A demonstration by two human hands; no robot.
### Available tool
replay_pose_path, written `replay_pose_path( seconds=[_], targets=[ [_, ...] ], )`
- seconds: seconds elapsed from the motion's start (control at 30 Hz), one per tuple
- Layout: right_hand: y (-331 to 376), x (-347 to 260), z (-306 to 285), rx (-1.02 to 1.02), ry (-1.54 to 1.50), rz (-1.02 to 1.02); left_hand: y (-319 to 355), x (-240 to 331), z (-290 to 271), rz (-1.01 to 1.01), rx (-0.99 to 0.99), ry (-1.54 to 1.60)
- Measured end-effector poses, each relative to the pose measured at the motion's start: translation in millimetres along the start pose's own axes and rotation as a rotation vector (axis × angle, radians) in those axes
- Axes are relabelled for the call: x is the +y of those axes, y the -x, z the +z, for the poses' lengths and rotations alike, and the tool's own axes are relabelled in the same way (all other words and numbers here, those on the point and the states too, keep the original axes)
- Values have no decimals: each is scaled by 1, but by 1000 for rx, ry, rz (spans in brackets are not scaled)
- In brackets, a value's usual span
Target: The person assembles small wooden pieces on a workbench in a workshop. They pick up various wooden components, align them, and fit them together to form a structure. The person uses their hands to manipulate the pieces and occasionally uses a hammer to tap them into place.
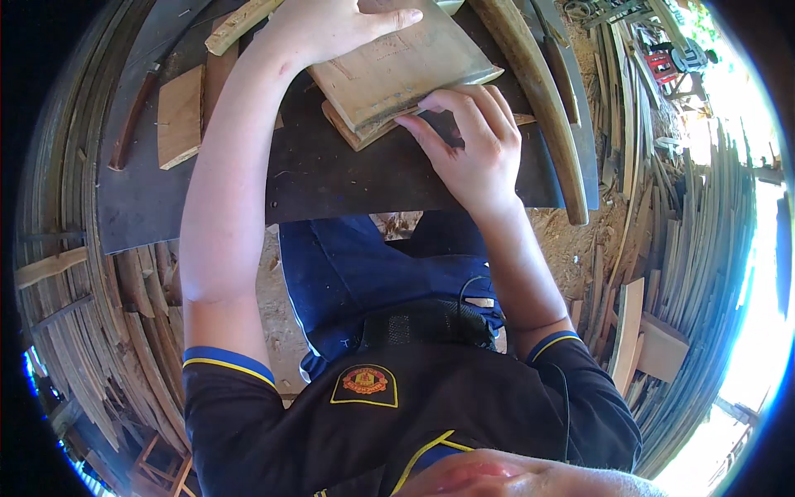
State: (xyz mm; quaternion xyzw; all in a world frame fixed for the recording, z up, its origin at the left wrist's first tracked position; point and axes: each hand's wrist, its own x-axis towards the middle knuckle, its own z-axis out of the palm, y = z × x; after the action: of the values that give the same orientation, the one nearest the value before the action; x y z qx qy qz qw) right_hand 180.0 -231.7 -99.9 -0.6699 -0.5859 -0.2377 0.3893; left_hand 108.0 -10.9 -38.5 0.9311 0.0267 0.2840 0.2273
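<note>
A flat, light-brown wooden board lies on top of another wooden piece, whose corner sticks out at the near left. Across the board's far left part rests my left hand, thumb stretched out; its other fingers are cut off by the picture's top. My right hand pinches the board's near edge between thumb and forefinger, the other fingers curled above. A thin edge or sliver shows between those fingertips, too small to make out fully.
The dark tabletop carries a long curved wooden pole on the right. To the left lie a wooden block and a tool with a brown wooden handle. Stacked planks line the right side; more timber stands left.
</note>
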Motion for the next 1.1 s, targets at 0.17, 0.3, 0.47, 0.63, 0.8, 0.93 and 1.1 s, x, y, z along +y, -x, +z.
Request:
replay_pose_path(
  seconds=[0.17, 0.3, 0.47, 0.63, 0.8, 0.93, 1.1],
  targets=[
    [0, -1, 3, -3, 5, 18, 2, 1, 0, -28, 15, 7],
    [3, -2, 0, -18, 17, 29, -1, 2, 1, -8, 4, 3],
    [7, -3, -5, 59, 20, 33, 3, 2, 1, 2, 38, 39],
    [8, -2, -9, 96, 50, -15, 0, 3, 0, -22, -13, 16],
    [8, 0, -3, 89, 53, -74, 3, 5, -2, -74, -11, 17],
    [10, -3, -5, 32, 52, -64, 3, 3, 0, -62, -9, 17],
    [7, -2, -6, -5, 15, 112, -5, 8, -1, 26, 39, -193]
  ],
)
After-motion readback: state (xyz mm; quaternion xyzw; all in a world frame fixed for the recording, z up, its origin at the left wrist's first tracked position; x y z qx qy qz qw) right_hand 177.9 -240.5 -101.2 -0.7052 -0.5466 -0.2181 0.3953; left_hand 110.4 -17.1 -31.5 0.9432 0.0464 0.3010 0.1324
